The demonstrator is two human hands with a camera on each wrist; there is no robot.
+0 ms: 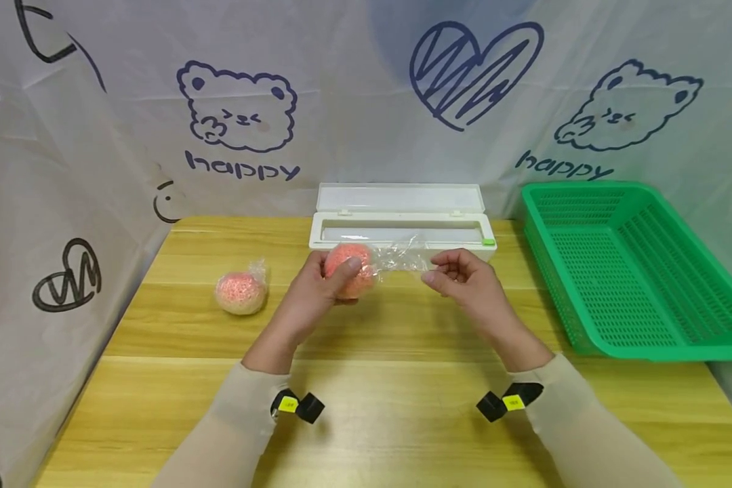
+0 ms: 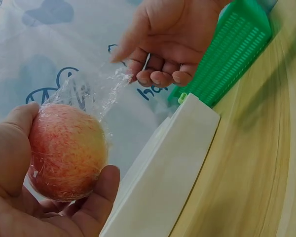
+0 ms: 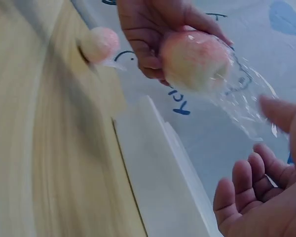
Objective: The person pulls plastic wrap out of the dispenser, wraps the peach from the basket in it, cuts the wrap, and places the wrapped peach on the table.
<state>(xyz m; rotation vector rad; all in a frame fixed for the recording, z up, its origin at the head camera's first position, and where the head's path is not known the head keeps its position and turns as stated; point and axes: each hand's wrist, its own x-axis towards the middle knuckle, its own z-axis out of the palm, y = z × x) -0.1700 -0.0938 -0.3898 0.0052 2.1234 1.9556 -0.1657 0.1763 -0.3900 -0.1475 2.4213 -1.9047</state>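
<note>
My left hand [image 1: 311, 288] grips an apple [image 1: 348, 271], red and yellow, with its thumb on one side and fingers curled beneath. Clear cling film [image 2: 69, 148] clings round the apple, and its loose, crumpled end [image 1: 402, 256] stretches out to the right. At that end is my right hand [image 1: 471, 281]. Its thumb [image 3: 278, 112] and fingers stand apart, with the film's tip close to them; whether they touch it is hard to tell. A second wrapped apple [image 1: 240, 293] sits on the table to the left, a film tail sticking up from it.
Behind the hands stands a white cling film box [image 1: 402, 230] with its lid raised and a green slider [image 1: 488, 242] at the right end. A green plastic basket [image 1: 558, 298] is at the right. Wooden table [image 1: 378, 420] lies beneath; a printed cloth [image 1: 354, 102] hangs behind.
</note>
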